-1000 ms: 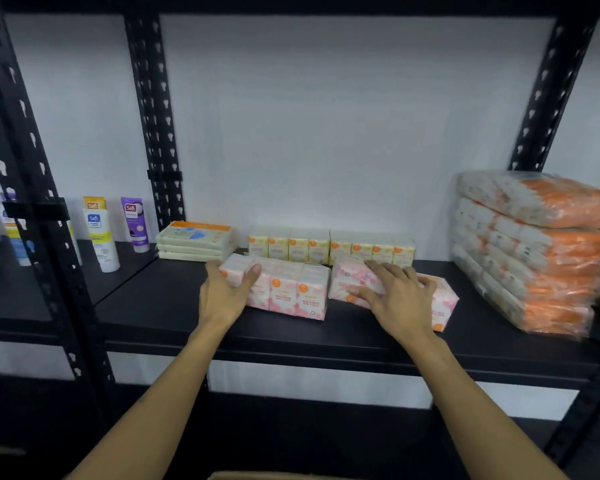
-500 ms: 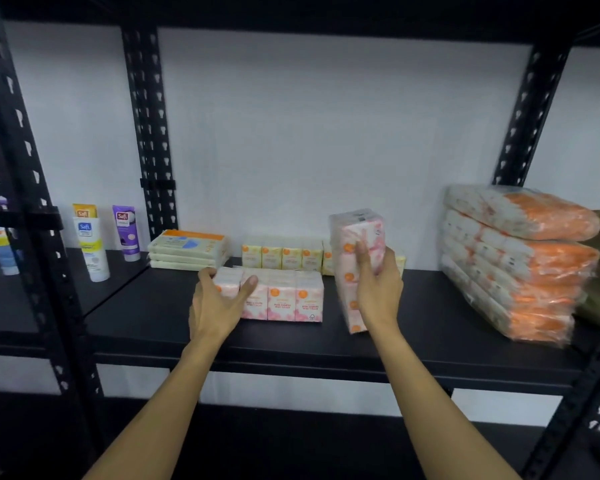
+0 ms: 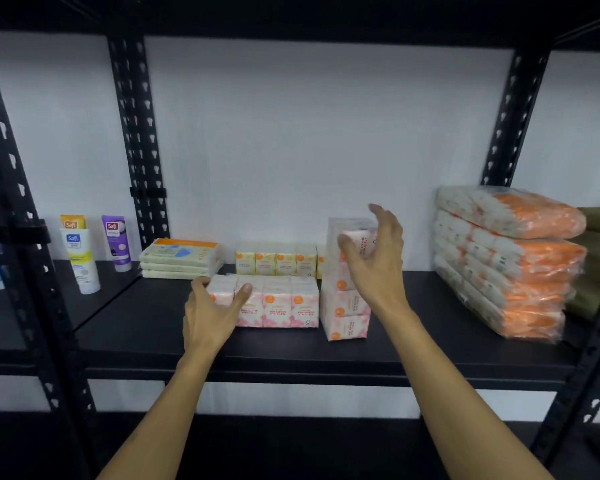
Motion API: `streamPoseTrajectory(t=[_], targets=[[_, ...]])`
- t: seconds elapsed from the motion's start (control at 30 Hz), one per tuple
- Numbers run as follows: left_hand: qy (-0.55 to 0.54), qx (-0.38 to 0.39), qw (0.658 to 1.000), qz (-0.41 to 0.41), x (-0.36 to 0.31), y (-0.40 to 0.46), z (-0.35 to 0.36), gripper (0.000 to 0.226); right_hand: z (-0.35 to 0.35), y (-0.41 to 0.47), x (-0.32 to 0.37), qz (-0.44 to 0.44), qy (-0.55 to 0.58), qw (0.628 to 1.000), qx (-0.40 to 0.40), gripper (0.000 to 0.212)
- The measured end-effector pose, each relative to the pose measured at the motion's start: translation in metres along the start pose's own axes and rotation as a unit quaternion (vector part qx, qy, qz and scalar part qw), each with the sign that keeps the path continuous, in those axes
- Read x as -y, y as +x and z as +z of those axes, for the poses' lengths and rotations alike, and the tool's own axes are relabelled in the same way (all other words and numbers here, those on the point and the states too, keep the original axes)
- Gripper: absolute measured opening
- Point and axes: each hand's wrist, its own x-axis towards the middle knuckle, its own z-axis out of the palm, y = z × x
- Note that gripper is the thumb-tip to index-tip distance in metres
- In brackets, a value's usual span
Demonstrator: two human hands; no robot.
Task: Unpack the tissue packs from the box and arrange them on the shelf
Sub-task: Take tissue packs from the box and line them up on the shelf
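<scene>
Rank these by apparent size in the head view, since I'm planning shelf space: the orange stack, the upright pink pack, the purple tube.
1. orange stack, clearly largest.
2. upright pink pack, partly covered by the right hand.
3. purple tube, smallest, though it stands farther back, which may shrink it.

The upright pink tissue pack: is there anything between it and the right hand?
Nothing visible. The right hand is open directly in front of the upright pink tissue pack, which stands on the shelf beside the flat pink tissue pack under the left hand.
</scene>
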Motion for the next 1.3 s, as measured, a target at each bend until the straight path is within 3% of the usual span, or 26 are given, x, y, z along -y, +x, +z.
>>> streamPoseTrajectory(t=[0.07,0.13,0.33,0.43,0.53,0.7,0.8,0.9,0.97,1.03,1.17,1.3], targets=[[-0.003,0.001,1.0,-0.001,0.0,0.0,0.0,0.092,0.004,0.006,0.002,-0.023,-0.079,0.996,0.042,0.063],[-0.01,0.005,1.0,-0.003,0.001,0.001,-0.001,0.094,0.006,0.01,-0.001,-0.012,-0.087,0.995,0.048,0.059],[-0.056,0.031,0.998,-0.003,0.001,0.002,-0.003,0.108,-0.026,0.016,-0.032,0.118,0.003,0.988,-0.098,0.058],[-0.05,0.033,0.998,0.001,0.002,0.004,-0.001,0.112,-0.043,0.006,-0.059,0.179,0.039,0.974,-0.13,0.067],[-0.044,0.033,0.998,0.0,0.003,0.003,0.0,0.113,-0.053,-0.009,-0.078,0.235,0.065,0.958,-0.151,0.064],[-0.011,0.013,1.0,0.012,-0.003,-0.003,0.0,0.111,-0.05,-0.039,-0.121,0.335,-0.016,0.936,-0.111,0.058],[0.057,-0.029,0.995,0.083,-0.004,-0.007,0.0,0.107,-0.051,-0.038,-0.126,0.354,-0.064,0.929,-0.084,0.049],[0.128,-0.056,0.968,0.206,-0.003,-0.013,0.002,0.091,-0.059,-0.035,-0.114,0.288,-0.127,0.947,-0.07,0.055],[0.165,-0.044,0.944,0.282,-0.004,-0.015,0.004,0.084,-0.062,-0.037,-0.104,0.177,-0.173,0.968,-0.046,0.063],[0.219,0.0,0.921,0.322,-0.007,-0.013,0.009,0.083,-0.059,-0.037,-0.097,0.061,-0.231,0.97,0.034,0.072],[0.286,0.089,0.893,0.337,-0.013,-0.005,0.022,0.086,-0.04,-0.039,-0.096,-0.03,-0.35,0.907,0.232,0.089],[0.303,0.066,0.881,0.358,-0.005,0.0,0.028,0.078,-0.025,-0.041,-0.114,-0.058,-0.404,0.891,0.2,0.087]])
